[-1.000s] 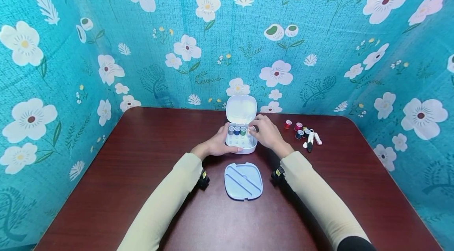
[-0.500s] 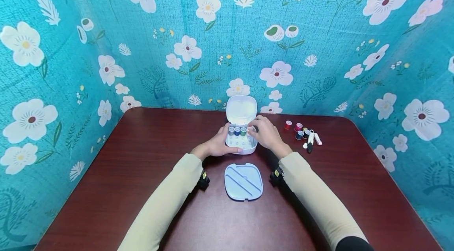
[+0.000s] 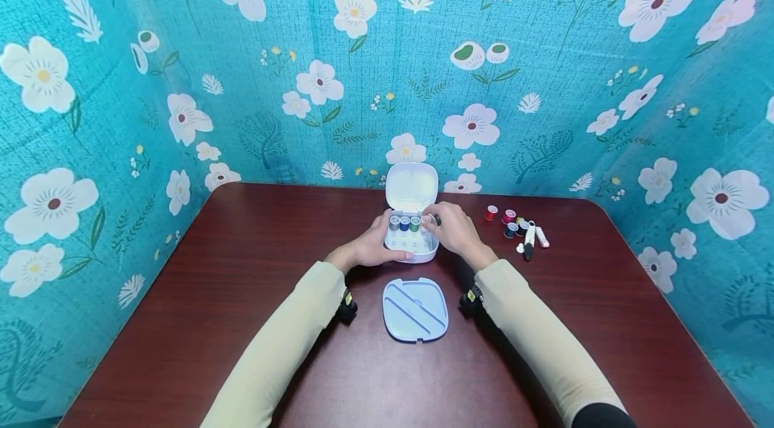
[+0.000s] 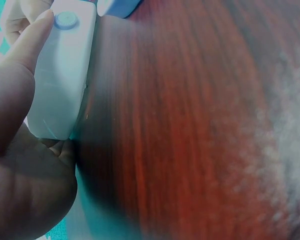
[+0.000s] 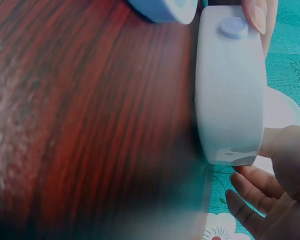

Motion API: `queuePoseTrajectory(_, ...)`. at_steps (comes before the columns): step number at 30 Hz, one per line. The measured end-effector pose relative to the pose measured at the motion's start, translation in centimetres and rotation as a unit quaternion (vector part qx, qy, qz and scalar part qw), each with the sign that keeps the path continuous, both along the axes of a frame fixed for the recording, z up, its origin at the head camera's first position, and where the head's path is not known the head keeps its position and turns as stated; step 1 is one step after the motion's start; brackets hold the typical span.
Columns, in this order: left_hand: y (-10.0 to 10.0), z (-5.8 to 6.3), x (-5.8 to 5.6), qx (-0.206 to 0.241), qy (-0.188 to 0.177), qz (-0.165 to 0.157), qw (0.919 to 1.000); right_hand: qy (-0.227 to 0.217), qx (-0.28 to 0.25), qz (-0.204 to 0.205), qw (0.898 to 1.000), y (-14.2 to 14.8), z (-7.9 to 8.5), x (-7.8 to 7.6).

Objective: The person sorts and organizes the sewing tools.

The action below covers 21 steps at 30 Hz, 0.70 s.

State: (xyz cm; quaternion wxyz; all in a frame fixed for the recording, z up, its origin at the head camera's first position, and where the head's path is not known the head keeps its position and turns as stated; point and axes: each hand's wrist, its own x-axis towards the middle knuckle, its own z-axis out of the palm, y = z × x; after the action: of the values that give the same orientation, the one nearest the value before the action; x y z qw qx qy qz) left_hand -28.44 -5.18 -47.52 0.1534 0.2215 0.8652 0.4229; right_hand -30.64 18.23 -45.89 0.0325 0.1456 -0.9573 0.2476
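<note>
A white sewing box (image 3: 412, 257) stands with its lid (image 3: 412, 186) raised. Gray, blue (image 3: 404, 224) and green (image 3: 414, 224) thread spools stand upright in its back row, above bare pegs. My left hand (image 3: 370, 244) grips the box's left side, thumb across the front by the round button (image 4: 66, 20). At the back right of the box, my right hand (image 3: 455, 225) pinches a pale thread spool (image 3: 424, 221) beside the green one; its fingers mostly cover it. In the right wrist view, the box's side (image 5: 230, 95) hides the fingertips.
A light blue tray (image 3: 415, 310) with a diagonal groove lies on the table in front of the box. To the right are a red spool (image 3: 491, 212), several other spools, a white-and-black thread snipper (image 3: 529, 241) and a small white item (image 3: 542, 236). A floral curtain stands behind the table.
My right hand has lowered slightly at the box's back right, its fingers staying on the pale spool. The left hand and box hold still.
</note>
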Motion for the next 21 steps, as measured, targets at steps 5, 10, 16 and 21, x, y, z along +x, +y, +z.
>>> queuePoseTrajectory(5, -0.06, 0.0, 0.0, -0.001, 0.001, -0.002, 1.0, 0.002, 0.004, -0.003, 1.0, 0.07, -0.08, -0.02)
queuePoseTrajectory(10, -0.07, 0.0, 0.04, -0.002, 0.0, -0.002, 1.0, 0.01, 0.005, -0.008, 1.0, 0.01, -0.21, 0.08)
queuePoseTrajectory(16, 0.0, 0.11, 0.17, -0.006, -0.002, 0.001, 1.0, 0.015, 0.007, -0.005, 1.0, -0.09, -0.18, 0.15)
queuePoseTrajectory(21, 0.03, 0.08, 0.19, -0.008, -0.003, 0.004, 1.0, 0.017, 0.011, -0.005, 1.0, -0.15, -0.15, 0.18)
